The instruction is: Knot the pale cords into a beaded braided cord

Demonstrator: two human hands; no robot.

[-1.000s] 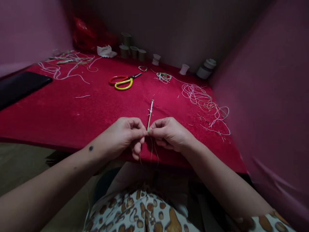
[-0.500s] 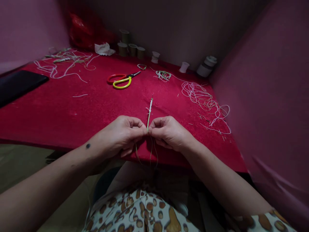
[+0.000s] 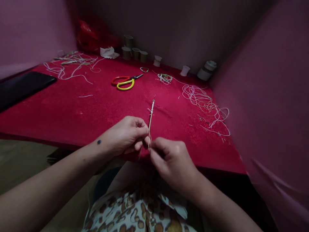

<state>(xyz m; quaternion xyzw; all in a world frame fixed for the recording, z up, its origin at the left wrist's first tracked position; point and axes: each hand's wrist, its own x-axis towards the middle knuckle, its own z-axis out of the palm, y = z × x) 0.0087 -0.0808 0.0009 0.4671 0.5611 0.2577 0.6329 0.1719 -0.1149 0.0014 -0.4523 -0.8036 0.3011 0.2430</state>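
A thin braided cord [image 3: 151, 112], white knotwork at its far end and pale green nearer me, stretches over the red tabletop. My left hand [image 3: 131, 133] pinches it at its near end, fingers closed. Below that, my right hand [image 3: 172, 158] is closed in a pinch on a loose strand [image 3: 149, 141] coming from the cord and holds it taut toward me. The far end of the cord appears fixed at a small pin on the cloth, too small to be sure. Other strands hang partly hidden behind my fingers.
Red-and-yellow scissors [image 3: 125, 82] lie beyond my hands, near a small cord loop [image 3: 144, 69] and a coiled green-white bundle [image 3: 164, 78]. Tangled cord [image 3: 198, 95] spreads at right, more [image 3: 72, 64] at far left. Spools [image 3: 135, 54] and a bottle [image 3: 207, 70] line the back; a black phone-like slab [image 3: 29, 87] lies left.
My right hand has drawn away from my left, down toward me, pulling the strand straight. My left hand still pinches the cord. The whole view has shifted slightly.
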